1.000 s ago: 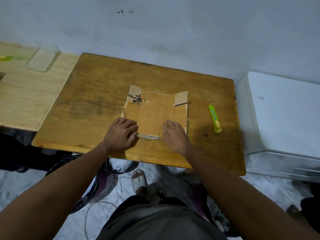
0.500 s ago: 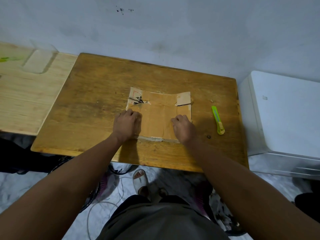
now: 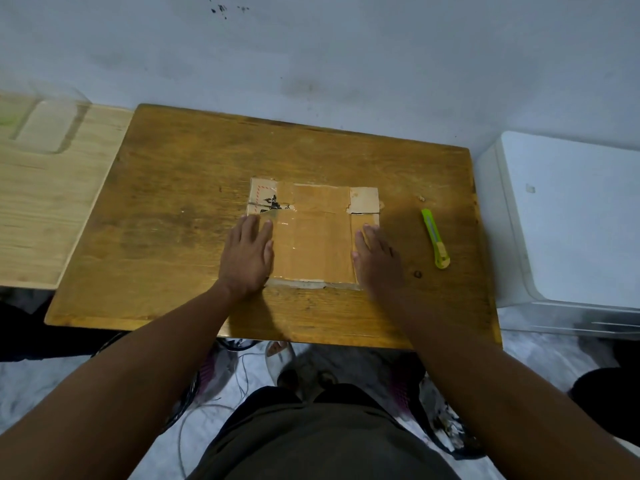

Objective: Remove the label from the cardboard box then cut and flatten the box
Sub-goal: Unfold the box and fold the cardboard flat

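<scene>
Flat on the brown wooden table lies the cardboard box, pressed down to a single sheet near the middle of the tabletop, its tape-glossed panels facing up. Both hands rest on it with fingers straight and spread — neither one grips anything. The left hand lies palm-down over the sheet's left edge, partly on the table. The right hand lies palm-down over the right edge, its fingertips just below a slit in the cardboard. At the far left corner of the sheet a pale flap carries a black printed mark and a red dashed border; at the far right corner sits a lighter square flap.

To the right of the box, apart from the right hand, a yellow-green utility knife lies on the table, untouched. A lighter wooden surface adjoins the table on the left, and a white cabinet stands to the right — both against the pale wall.
</scene>
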